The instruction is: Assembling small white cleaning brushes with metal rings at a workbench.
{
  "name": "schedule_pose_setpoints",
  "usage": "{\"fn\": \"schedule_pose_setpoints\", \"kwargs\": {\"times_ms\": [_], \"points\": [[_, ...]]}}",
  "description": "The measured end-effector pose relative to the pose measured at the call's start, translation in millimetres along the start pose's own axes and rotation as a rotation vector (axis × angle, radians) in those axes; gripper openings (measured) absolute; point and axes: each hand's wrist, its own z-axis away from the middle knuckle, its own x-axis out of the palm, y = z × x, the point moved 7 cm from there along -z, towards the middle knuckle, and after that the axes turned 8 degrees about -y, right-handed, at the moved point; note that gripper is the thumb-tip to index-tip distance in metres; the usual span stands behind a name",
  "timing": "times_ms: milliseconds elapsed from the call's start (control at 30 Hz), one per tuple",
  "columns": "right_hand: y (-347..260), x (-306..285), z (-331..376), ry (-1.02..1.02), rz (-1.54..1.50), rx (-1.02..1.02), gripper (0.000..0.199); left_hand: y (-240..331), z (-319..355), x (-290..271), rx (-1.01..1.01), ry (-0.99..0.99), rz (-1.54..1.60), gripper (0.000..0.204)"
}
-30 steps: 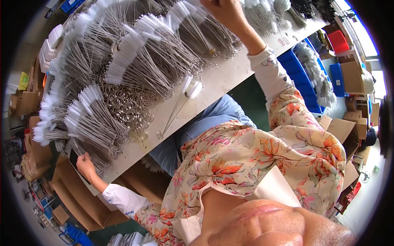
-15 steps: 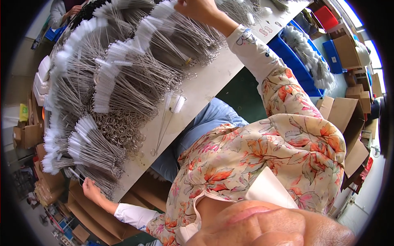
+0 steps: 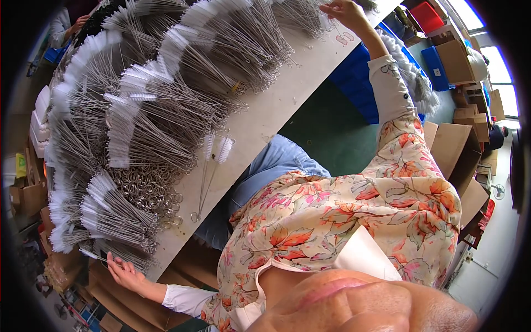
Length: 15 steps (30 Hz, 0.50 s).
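Note:
Thin-wire brushes with white bristle heads and ring ends lie in a big heap [image 3: 166, 116] over the table. At the near left corner, beside a smaller bundle of brushes [image 3: 119, 213], my left hand [image 3: 128, 274] is turned partly palm up. One small brush [image 3: 90, 254] runs to its fingertips, apparently held loosely between thumb and fingers. My right hand [image 3: 349, 15] is stretched to the far right end of the table, over its edge of brushes. Its fingers are bent together; what they pinch, if anything, is too small to make out.
Two loose brushes [image 3: 207, 177] lie on the pale tabletop [image 3: 251, 124] near my lap. A blue bin [image 3: 354, 83] with more brushes stands right of the table. Cardboard boxes [image 3: 451, 149] are stacked at the right. Another person's hand [image 3: 80, 22] shows at the far left.
My right hand has moved right, away from the brush heap toward the table's far end. My left hand has turned more palm up, its fingers more extended, still by the small brush.

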Motion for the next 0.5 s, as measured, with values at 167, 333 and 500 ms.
{"fn": "schedule_pose_setpoints", "kwargs": {"times_ms": [167, 333, 500], "points": [[-21, 0, 2, 0.013, 0.137, -0.035, 0.027, -5, 8, 11, -0.031, -0.032, -0.003, 0.033], [-14, -2, -17, -0.262, -0.065, -0.157, 0.020, -15, 18, 5, -0.036, -0.080, 0.033, 0.033], [-24, 11, -28, -0.199, 0.225, -0.387, 0.019, -24, 30, 1, -0.060, -0.064, 0.063, 0.032]]}}
